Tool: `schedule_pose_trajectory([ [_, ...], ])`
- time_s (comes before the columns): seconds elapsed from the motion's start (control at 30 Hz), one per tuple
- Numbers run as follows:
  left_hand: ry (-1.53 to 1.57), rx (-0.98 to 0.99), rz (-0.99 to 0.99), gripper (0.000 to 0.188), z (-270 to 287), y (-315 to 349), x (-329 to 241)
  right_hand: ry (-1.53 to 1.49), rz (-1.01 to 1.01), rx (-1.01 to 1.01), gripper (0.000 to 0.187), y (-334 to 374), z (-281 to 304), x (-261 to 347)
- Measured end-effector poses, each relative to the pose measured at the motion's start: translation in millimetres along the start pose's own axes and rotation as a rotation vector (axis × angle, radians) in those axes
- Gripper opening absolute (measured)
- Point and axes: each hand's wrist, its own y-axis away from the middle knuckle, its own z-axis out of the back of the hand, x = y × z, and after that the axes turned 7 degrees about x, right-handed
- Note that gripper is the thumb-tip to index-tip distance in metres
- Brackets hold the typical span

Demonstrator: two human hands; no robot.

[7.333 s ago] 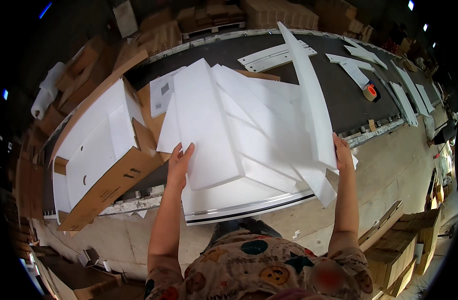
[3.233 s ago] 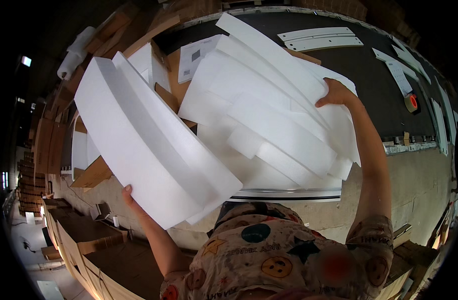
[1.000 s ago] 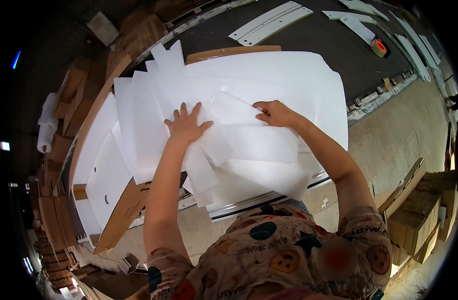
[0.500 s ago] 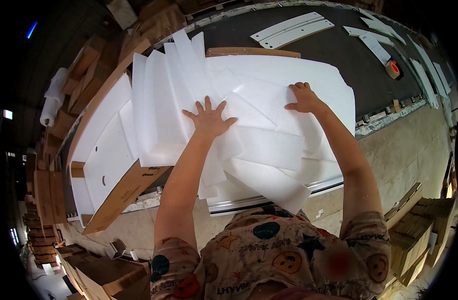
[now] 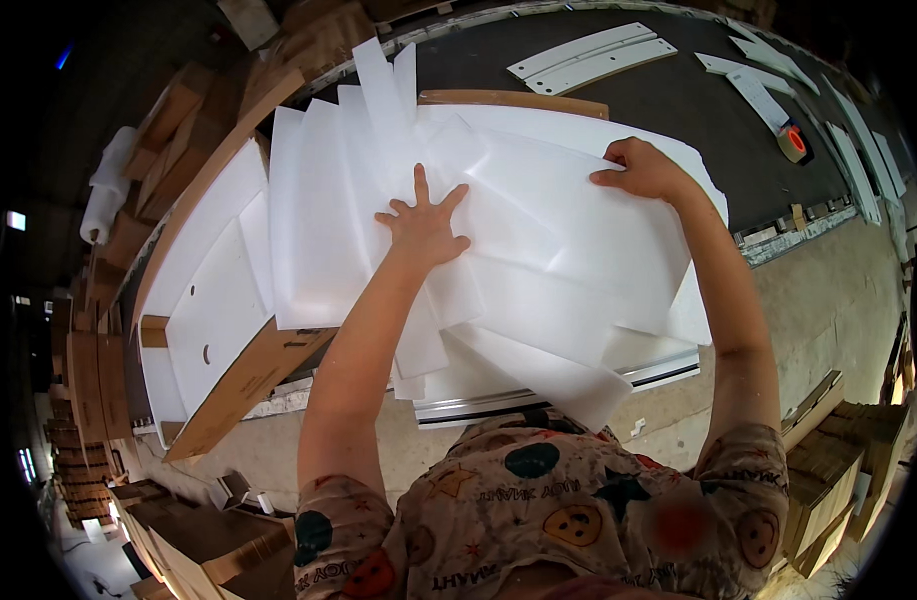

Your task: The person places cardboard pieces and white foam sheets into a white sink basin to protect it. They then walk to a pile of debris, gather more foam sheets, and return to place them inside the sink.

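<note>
Several overlapping white foam sheets (image 5: 324,215) lie fanned out before me on a large white panel (image 5: 684,165). My left hand (image 5: 427,222) rests with fingers spread on the sheets near the middle of the pile. Farther right, my right hand (image 5: 647,172) pinches the edge of a large foam sheet (image 5: 599,235) between thumb and fingers. That sheet is slightly raised and covers other sheets beneath it. A loose foam corner (image 5: 569,385) hangs over the near edge, close to my shirt.
An open carton (image 5: 244,385) with white boards stands at the left. White drilled boards (image 5: 589,60) and an orange tape roll (image 5: 791,145) lie on the dark table (image 5: 709,125). Cardboard stacks (image 5: 829,480) stand on the floor at right, more boxes (image 5: 199,530) at lower left.
My right hand has moved right and slightly up, and now grips a sheet edge. The large sheet has spread to the right with it. My left hand stays spread on the pile.
</note>
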Motion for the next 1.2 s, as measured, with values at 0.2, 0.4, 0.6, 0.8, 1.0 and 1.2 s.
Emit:
schedule_pose_trajectory([
  [0.2,-0.005,0.069,0.011,0.068,-21,-15,8,-0.015,0.002,-0.346,0.043,-2,44,-56],
  [0.4,-0.088,0.149,0.045,0.064,-23,-12,4,-0.288,0.026,-0.379,0.032,19,36,-96],
  [0.6,-0.028,0.059,0.025,0.069,-21,-6,6,-0.653,0.008,-0.391,0.027,20,13,-124],
  [0.8,-0.070,-0.100,-0.013,0.064,-31,2,21,-0.750,-0.046,-0.355,0.031,0,5,-97],
  [1.0,0.047,-0.241,-0.161,0.064,-27,6,19,-0.931,0.002,-0.243,0.044,-13,-8,-66],
  [1.2,0.710,-0.352,-0.205,0.062,-20,17,45,-0.772,-0.013,-0.054,0.057,-32,-41,12],
])
